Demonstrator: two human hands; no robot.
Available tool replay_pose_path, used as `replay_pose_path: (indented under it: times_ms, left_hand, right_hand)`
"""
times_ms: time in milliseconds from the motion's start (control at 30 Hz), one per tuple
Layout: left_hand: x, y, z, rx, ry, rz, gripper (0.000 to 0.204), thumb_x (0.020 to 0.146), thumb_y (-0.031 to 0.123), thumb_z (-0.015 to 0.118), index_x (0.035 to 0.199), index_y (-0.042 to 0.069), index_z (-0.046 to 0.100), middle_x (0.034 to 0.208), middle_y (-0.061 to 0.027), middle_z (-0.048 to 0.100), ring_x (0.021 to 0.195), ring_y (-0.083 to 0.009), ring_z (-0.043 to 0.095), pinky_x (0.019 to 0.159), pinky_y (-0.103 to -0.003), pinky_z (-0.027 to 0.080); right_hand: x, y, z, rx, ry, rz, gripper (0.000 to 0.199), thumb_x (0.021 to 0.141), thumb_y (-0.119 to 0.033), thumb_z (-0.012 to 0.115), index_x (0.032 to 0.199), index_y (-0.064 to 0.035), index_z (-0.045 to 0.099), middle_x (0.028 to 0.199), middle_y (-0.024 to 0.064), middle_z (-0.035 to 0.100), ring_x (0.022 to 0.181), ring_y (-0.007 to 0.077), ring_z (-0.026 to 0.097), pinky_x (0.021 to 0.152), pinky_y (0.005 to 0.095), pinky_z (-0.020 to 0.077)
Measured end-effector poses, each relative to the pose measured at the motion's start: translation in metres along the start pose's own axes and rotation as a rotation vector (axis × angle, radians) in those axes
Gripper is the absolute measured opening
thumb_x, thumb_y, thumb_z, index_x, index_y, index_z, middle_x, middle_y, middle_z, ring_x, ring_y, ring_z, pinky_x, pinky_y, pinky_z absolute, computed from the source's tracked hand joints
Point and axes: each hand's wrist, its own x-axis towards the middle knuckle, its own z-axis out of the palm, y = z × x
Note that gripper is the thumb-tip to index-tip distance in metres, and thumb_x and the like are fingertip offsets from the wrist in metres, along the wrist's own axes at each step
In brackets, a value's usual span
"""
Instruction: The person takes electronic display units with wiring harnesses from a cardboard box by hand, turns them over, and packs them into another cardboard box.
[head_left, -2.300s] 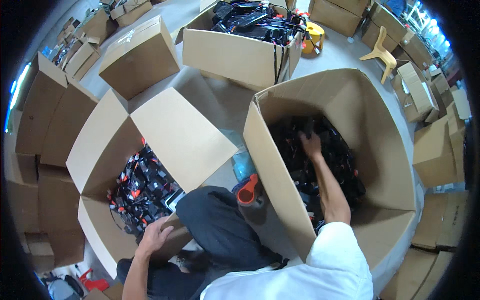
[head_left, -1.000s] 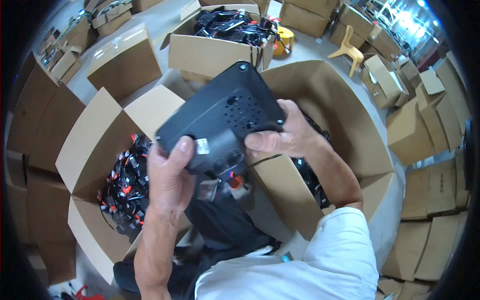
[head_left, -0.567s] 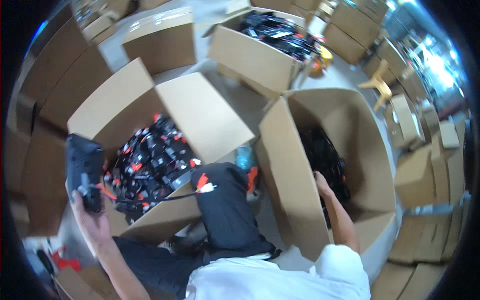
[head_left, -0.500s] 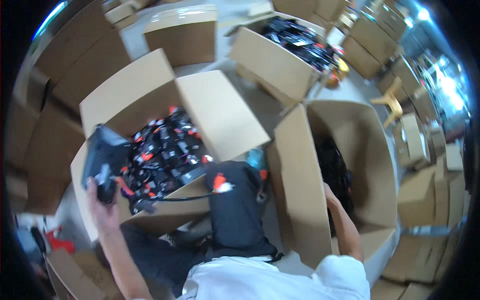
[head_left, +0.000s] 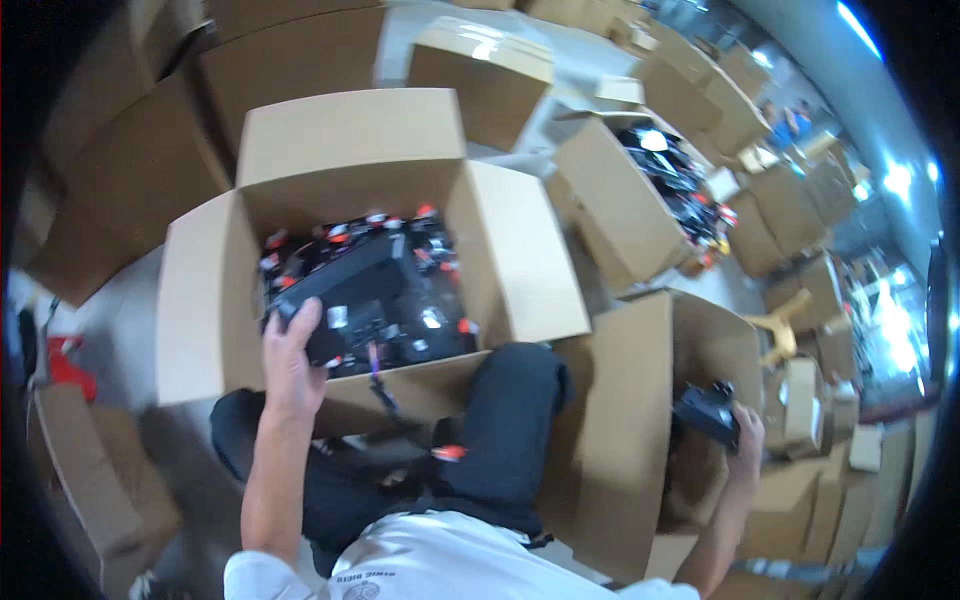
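Note:
My left hand (head_left: 293,360) is closed on the near-left edge of a wide black plastic housing (head_left: 365,290), its thumb on top. This housing lies tilted over a carton full of black parts with orange and white bits (head_left: 440,240). A dark cable (head_left: 385,393) with an orange end (head_left: 449,453) trails from it across the carton's near edge to my lap. At the right, my right hand (head_left: 746,440) grips a smaller black boxy part (head_left: 708,412) above the opening of a tall carton (head_left: 630,400). Its exact kind is blurred.
Beyond the tall carton stands another open carton (head_left: 615,200) heaped with black parts. A closed carton (head_left: 480,80) is behind. Large brown cartons (head_left: 120,190) line the left. A yellow stool (head_left: 780,325) stands at the right, and a red object (head_left: 70,367) lies at the left.
My view has turned. The wide black housing has moved from the carton's left side to over its contents. My right hand has come up from inside the tall carton with a black part.

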Motion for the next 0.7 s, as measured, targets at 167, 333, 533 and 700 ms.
replay_pose_path:
  times_ms: [167,333,533,700]
  left_hand:
    - [0.005,-0.019,-0.007,0.046,-0.041,0.049,0.048,0.111,0.024,0.086,0.151,0.004,0.068,0.133,-0.0082,0.08,0.116,-0.0199,0.081,0.101,-0.039,0.068]
    - [0.004,0.0,-0.033,0.141,-0.017,0.087,0.051,0.114,0.029,0.083,0.155,0.003,0.067,0.14,-0.0101,0.079,0.122,-0.0228,0.081,0.104,-0.041,0.068]
    - [-0.003,-0.028,-0.003,0.135,-0.056,0.065,0.055,0.11,0.024,0.088,0.156,0.003,0.067,0.139,-0.0097,0.079,0.122,-0.0237,0.081,0.107,-0.042,0.068]
    - [-0.014,-0.042,0.021,0.103,-0.1,0.005,0.05,0.111,0.018,0.087,0.152,-0.001,0.065,0.138,-0.0124,0.079,0.124,-0.0237,0.081,0.109,-0.042,0.068]
  right_hand:
    - [-0.005,-0.021,-0.038,-0.085,0.206,-0.04,0.018,0.107,-0.023,0.088,0.105,-0.008,0.078,0.094,-0.0005,0.073,0.083,0.0111,0.069,0.075,0.031,0.0562]
    - [-0.041,-0.081,-0.013,0.068,0.265,-0.251,0.02,0.108,-0.019,0.082,0.119,-0.0022,0.079,0.101,0.0023,0.077,0.087,0.0125,0.072,0.08,0.0316,0.0592]
    - [-0.004,0.0,-0.007,0.346,0.215,-0.204,0.026,0.109,-0.024,0.085,0.123,-0.0018,0.081,0.111,0.005,0.079,0.096,0.0162,0.075,0.088,0.0341,0.0607]
    - [0.031,0.094,-0.021,0.147,0.363,-0.096,0.036,0.11,-0.03,0.087,0.124,0.0026,0.08,0.11,0.0069,0.079,0.103,0.0217,0.076,0.1,0.0384,0.062]
